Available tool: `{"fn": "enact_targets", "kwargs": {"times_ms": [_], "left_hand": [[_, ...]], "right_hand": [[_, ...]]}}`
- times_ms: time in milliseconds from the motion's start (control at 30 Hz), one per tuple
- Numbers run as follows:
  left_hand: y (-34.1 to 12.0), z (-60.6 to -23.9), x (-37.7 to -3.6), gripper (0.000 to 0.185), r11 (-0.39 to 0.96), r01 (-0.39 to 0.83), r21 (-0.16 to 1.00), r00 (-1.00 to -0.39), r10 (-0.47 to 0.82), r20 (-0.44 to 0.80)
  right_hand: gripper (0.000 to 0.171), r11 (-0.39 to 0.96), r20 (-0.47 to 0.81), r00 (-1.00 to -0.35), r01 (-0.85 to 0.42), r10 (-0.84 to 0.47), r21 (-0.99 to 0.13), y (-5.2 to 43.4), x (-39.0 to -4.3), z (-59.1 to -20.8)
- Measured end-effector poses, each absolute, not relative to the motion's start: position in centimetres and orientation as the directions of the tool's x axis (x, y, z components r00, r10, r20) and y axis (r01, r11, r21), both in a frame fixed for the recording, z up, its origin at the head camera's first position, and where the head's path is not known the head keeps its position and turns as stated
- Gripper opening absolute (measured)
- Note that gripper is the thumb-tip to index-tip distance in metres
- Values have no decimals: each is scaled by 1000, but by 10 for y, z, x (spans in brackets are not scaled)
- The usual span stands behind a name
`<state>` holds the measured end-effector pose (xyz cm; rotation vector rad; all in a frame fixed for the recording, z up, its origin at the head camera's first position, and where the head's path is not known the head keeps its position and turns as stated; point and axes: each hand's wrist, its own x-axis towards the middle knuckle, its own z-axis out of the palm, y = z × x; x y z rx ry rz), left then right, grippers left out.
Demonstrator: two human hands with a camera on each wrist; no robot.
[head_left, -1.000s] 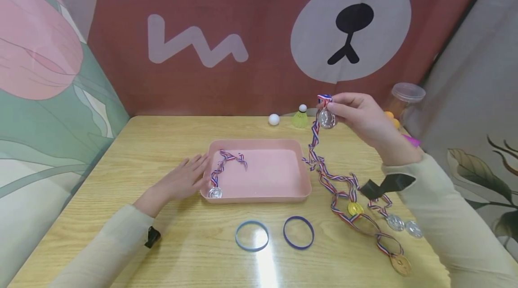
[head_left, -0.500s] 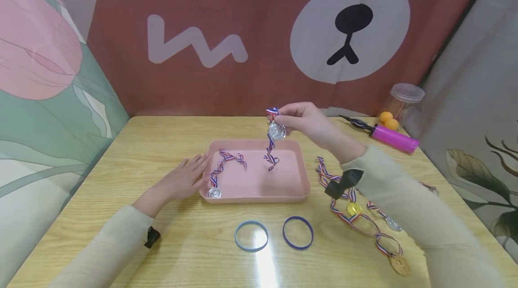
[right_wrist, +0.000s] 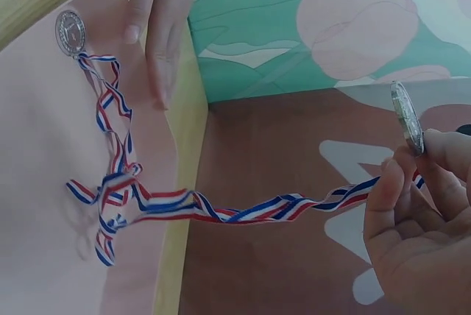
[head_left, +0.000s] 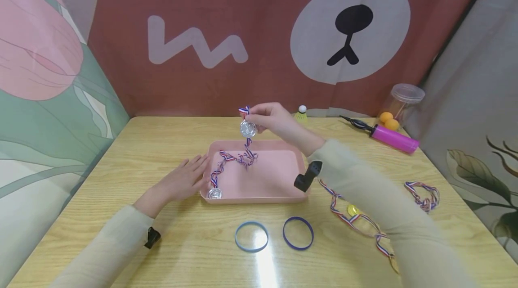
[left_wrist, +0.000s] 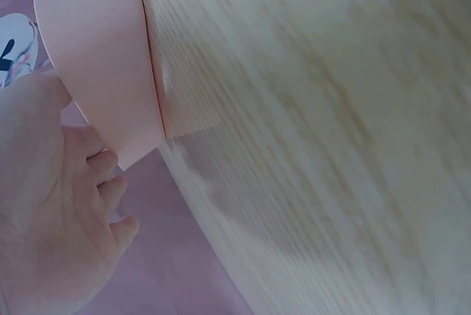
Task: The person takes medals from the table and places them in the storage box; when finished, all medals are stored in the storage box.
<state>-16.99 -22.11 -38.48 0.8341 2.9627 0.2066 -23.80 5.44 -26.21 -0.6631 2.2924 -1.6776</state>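
The right hand [head_left: 272, 120] pinches one silver medal [head_left: 247, 129] above the pink tray [head_left: 283, 195], where a second medal [head_left: 214, 193] lies; the left hand [head_left: 183, 181] rests flat, fingers straight, against the tray; two rubber bands [head_left: 252, 236] lie near.

The camera on my head looks forward and down over the whole wooden table [head_left: 121, 153], from well back, facing the bear backdrop. My left wrist camera sits very close, low against the pink tray [left_wrist: 103, 72] wall and the tabletop beside my left hand [left_wrist: 51, 227]. My right wrist camera looks past my right hand [right_wrist: 419, 212] from above, across the tray toward the tulip wall. All three views share the tray.
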Motion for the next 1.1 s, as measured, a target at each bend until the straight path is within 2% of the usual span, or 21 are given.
{"fn": "enact_targets", "kwargs": {"times_ms": [267, 500, 867, 1100], "left_hand": [[-221, -384, -169, 59, 849, 505, 157, -856, 515, -31], [-221, -383, -168, 59, 848, 507, 154, -856, 517, -29], [-221, -383, -168, 59, 844, 510, 166, -853, 521, -24], [-222, -384, -169, 60, 844, 512, 160, -853, 522, -24]], "right_hand": [[17, 239, 49, -861, -195, -506, -951, 32, -239, -282], [18, 289, -56, -852, -114, -521, -950, 25, -232, -310], [10, 370, -148, -776, -116, -613, -922, 24, -222, -353], [4, 409, -184, -749, -126, -636, -904, 19, -218, -377]]}}
